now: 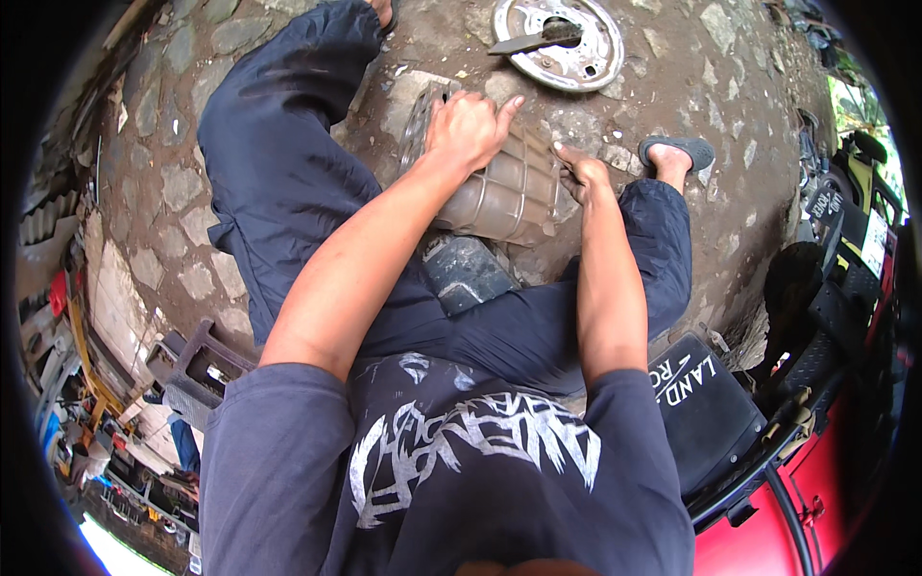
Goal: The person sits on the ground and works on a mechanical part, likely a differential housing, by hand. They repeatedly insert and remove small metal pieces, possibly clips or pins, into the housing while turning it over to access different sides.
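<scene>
A brown-grey, dirty metal part with a grid of ribs (pixel 523 197) lies tilted between my legs. My left hand (pixel 466 130) is on its upper left, fingers curled over the far edge and thumb pointing right. My right hand (pixel 583 173) grips its right edge, with the thumb near the top corner. Just below the part, against my lap, sits a dark scuffed block-like object (pixel 466 274), partly hidden. Beyond the part a silver round metal plate (pixel 595 62) lies on the ground, a dark flat tool (pixel 519 43) across its middle.
Uneven stone-and-dirt ground (pixel 178 187) surrounds me. A red vehicle (pixel 768 518) with black lettered flaps (pixel 701 403) stands close at my right. A dark metal frame (pixel 206 370) is by my left side, and piled tools and scrap (pixel 77 432) line the left edge.
</scene>
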